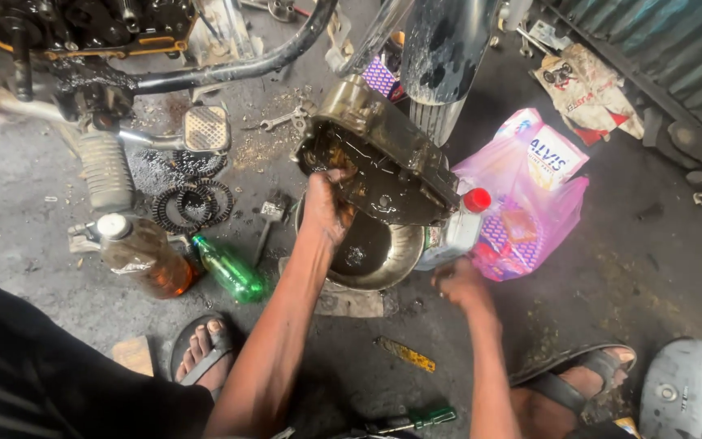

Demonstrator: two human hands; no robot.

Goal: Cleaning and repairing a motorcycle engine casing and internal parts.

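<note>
A large, oil-blackened cast-metal engine cover (383, 158), roughly oval with a brassy rim, hangs tilted over a round steel bowl (371, 256) half full of dark liquid. Its hollow side faces down toward the bowl, which suggests it is kept there so that whatever runs off falls into the bowl and not onto the grimy concrete floor (635, 260).

The left hand (328, 207) reaches up from below with the forearm stretched long and nearly straight, wrist bent back. Its fingers are curled onto the lower left edge of the cover and pressed against the oily inner face, the tips hidden in the grime, so the exact grip cannot be told.

The right hand (458, 284) sits lower, just right of the bowl, the wrist turned in. Its fingers are closed into a loose fist near the base of a clear plastic bottle with a red cap (458, 228), which leans against the bowl's rim just above the knuckles; whether the fingers actually pinch the bottle cannot be told.

Left of the left hand's fingers lie a green glass bottle (229, 268) on its side and an amber-filled plastic bottle (144, 256). Above those rest black toothed clutch rings (192, 203). Right of the right hand's fingers slumps a pink plastic bag (530, 211).
</note>
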